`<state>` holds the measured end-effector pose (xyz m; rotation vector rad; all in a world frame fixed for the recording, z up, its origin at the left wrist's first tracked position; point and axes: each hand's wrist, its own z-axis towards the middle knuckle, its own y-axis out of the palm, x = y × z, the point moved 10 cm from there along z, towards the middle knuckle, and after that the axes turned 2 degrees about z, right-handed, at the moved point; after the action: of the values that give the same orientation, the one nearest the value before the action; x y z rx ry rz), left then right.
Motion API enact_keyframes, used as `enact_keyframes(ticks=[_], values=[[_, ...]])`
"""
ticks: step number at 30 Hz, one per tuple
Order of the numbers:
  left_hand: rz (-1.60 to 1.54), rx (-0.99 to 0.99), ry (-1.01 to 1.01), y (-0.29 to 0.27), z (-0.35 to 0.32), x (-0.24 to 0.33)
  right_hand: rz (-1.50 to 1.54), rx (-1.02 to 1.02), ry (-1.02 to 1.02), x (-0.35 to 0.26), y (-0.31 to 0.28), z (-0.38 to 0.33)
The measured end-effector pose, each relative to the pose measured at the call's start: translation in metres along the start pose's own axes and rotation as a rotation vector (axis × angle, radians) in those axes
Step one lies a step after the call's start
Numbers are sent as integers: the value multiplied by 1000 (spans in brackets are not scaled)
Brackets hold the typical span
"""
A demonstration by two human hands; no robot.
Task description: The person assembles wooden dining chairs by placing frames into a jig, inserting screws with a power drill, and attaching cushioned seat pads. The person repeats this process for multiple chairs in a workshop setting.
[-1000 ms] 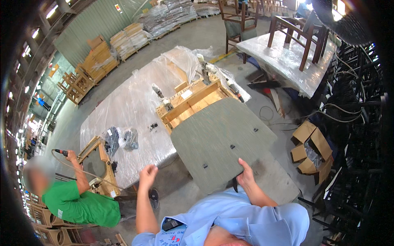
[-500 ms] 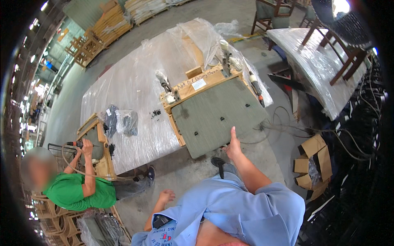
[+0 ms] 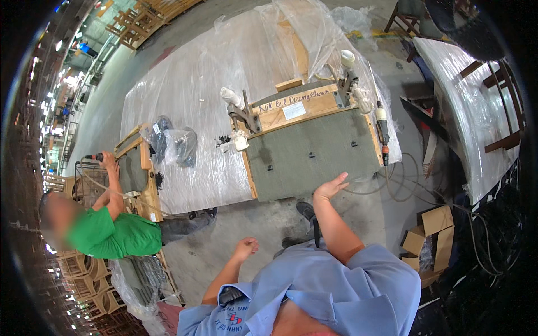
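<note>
Rests right grip (image 3: 330, 187) loosely open, empty, at near edge of grey panel (image 3: 305, 172). Holds left grip (image 3: 245, 247) half-curled, empty, well apart.

Head-worn wide fisheye view, steeply downward and forward over the table (image 3: 213, 182)

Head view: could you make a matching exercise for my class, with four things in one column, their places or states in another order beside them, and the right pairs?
Column one
1. Grey-green panel
2. Wearer's right hand
3. Wearer's left hand
4. Cardboard box

Column two
A. Over the concrete floor, away from the panel
B. Flaps open, with clear plastic inside
C. Partly beneath a wooden crossbar
D. At the panel's near edge

Right pairs: 1-C, 2-D, 3-A, 4-B
</note>
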<state>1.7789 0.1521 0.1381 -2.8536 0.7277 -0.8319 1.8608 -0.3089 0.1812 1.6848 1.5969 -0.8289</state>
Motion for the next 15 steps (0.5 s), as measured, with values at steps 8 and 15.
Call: enact_keyframes(ticks=[8, 15], values=[[-95, 124, 130, 24, 15, -32, 180, -395, 68, -24, -10, -29], [-17, 381, 374, 2, -123, -66, -271, 86, -61, 14, 21, 28]])
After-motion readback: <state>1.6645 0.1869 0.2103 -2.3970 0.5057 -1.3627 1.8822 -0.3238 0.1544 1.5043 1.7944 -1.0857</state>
